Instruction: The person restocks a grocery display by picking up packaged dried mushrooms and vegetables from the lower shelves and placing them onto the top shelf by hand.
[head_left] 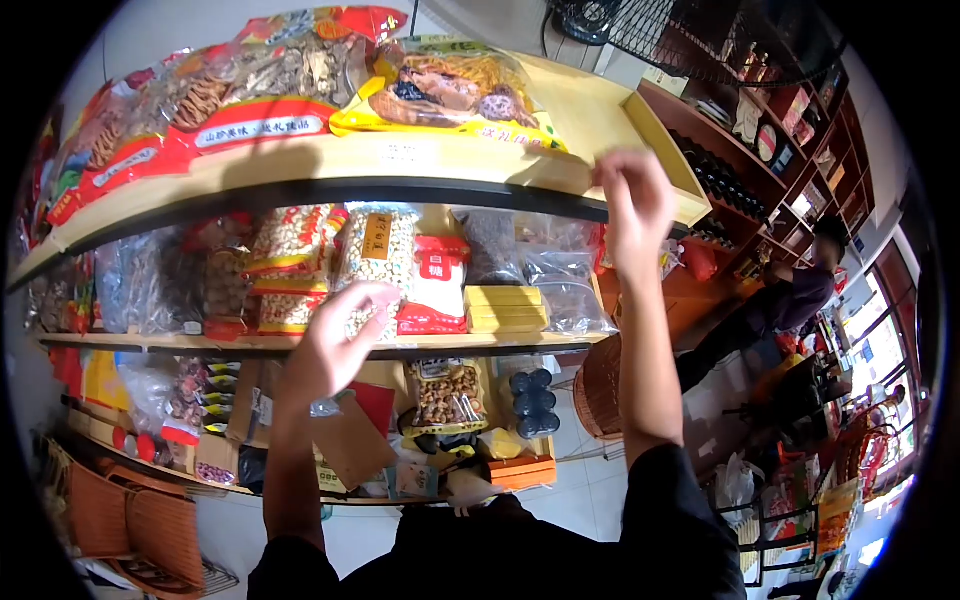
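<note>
My left hand [345, 335] is in front of the middle shelf, its thumb and fingers stretched out slightly apart and nothing visible in them. Behind it stands a clear bag of pale round pieces with an orange label [377, 238]; whether I touch it I cannot tell. Beside that bag is a red and white sugar bag [433, 285]. My right hand [637, 200] is raised by the right end of the top shelf, fingers loosely bent and slightly blurred, with no object seen in it. Nearest to it is the wooden shelf tray [655, 135]. A yellow-edged bag of dried food [450, 95] lies further left.
Red bags of dried goods [270, 85] fill the top shelf's left. Yellow blocks [506, 310] and dark-filled bags [490, 248] share the middle shelf. A wicker basket [598, 390] stands at right; another person [800, 285] is farther off. A wicker chair [130, 515] is lower left.
</note>
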